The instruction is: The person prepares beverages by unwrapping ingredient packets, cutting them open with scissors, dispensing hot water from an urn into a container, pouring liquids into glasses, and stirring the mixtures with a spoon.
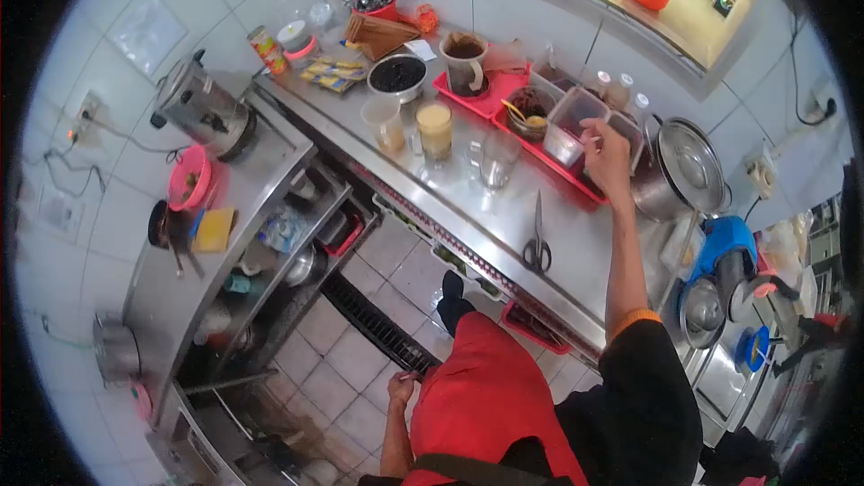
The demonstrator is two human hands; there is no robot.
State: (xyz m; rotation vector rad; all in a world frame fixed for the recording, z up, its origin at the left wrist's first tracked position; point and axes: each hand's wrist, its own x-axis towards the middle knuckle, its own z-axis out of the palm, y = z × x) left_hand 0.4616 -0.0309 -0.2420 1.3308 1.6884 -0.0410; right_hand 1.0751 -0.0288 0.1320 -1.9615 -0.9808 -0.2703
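My right hand [608, 155] reaches over a clear plastic container [571, 132] on a red tray [542, 158], its fingers pinched together. What they hold, if anything, is too small to make out. Just left of that container, a bowl of dark contents [527, 113] has a yellow-handled spoon in it. An upright glass mug [493, 160] stands on the steel counter, beside a mug of tan drink [435, 131] and a clear jug [384, 124]. Low by my red apron [490, 387], my left hand [402, 387] hangs with curled fingers; their contents are hidden.
Black-handled scissors [537, 238] lie near the counter's front edge. A large lidded steel pot [681, 171] stands at the right. Behind the mugs are a bowl of black contents [398, 77] and a brown-stained jug [464, 63]. A pink basin [191, 177] sits on the left counter.
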